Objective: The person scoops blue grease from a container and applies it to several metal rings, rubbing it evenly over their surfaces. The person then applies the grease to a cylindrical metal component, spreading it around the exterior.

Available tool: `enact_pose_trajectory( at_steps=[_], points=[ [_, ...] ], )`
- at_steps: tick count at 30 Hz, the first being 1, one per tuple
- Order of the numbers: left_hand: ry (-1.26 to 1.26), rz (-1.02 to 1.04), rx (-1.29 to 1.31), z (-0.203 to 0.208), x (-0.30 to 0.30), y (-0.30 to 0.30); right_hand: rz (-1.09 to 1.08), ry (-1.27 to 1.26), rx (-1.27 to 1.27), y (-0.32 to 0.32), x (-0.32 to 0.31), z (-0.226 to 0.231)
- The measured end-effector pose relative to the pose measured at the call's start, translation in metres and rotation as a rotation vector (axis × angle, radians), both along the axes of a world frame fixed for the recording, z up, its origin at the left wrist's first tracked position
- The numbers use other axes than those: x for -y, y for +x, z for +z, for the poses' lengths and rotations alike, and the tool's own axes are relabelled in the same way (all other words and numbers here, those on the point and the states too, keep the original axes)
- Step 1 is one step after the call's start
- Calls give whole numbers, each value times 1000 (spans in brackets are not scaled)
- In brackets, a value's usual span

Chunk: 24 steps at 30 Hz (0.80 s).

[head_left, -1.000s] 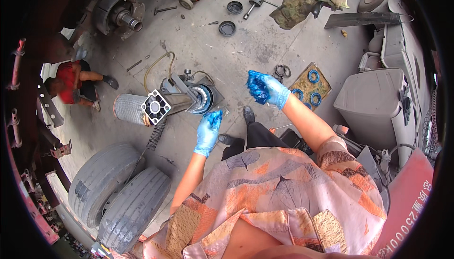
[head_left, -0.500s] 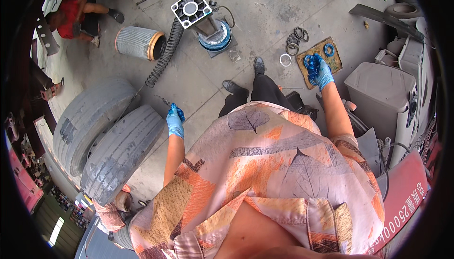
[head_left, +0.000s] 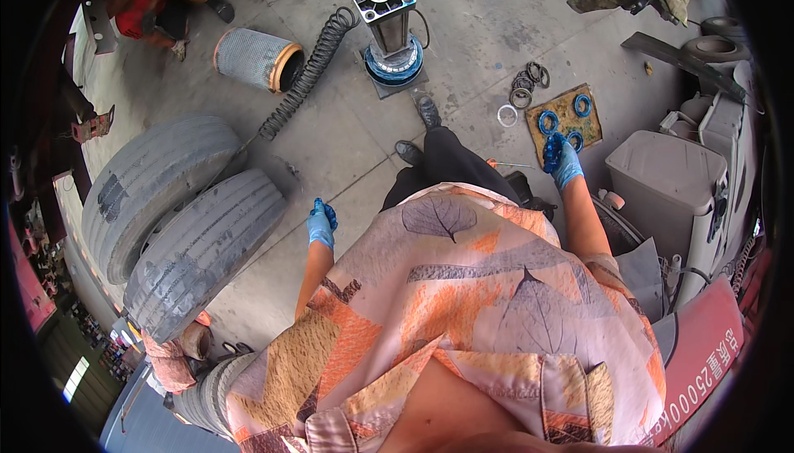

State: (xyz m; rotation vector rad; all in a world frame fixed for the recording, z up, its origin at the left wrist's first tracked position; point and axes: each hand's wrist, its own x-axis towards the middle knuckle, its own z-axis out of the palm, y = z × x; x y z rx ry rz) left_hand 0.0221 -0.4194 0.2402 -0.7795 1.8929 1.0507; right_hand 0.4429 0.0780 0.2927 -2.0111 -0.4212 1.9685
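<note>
My left hand (head_left: 322, 223), in a light blue glove, hangs over the floor near the two large tyres; blue grease coats its curled fingers, and whatever they hold is hidden. The gloved right hand (head_left: 566, 162) is closed at the near edge of a stained square board (head_left: 602, 128). Thick blue grease covers its fingers, and I cannot make out what is in them. Blue-greased rings lie on the board: one ring (head_left: 547, 123) at the left, another ring (head_left: 582, 105) at the far right, and a third ring (head_left: 574, 140) close beside my right hand.
A metal device (head_left: 394, 35) with a square top stands on a blue-greased base, near a coiled hose (head_left: 310, 72) and cylindrical filter (head_left: 252, 57). Tyres (head_left: 203, 250) lie left. Bare metal rings (head_left: 523, 89) sit beside the board; a grey bin (head_left: 662, 172) stands right. A person (head_left: 149, 6) crouches far left.
My right hand has drawn back toward me, uncovering greased rings on the board. The left hand has moved slightly right and nearer. The whole view has shifted a little.
</note>
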Motion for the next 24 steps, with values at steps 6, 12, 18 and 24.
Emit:
enact_pose_trajectory(
  at_steps=[6,12,18,24],
  points=[
    [23,-29,-34,6,-9,3,54,-75,-25,-34,-4,2],
    [46,-56,-3,-2,-16,7,94,-50,-58,-44,-3,5],
    [73,-106,24,-1,-34,4,106,-41,-34,-22,2,-6],
    [88,-130,40,-9,-38,2,95,-46,-44,-16,11,-3]
  ],
)
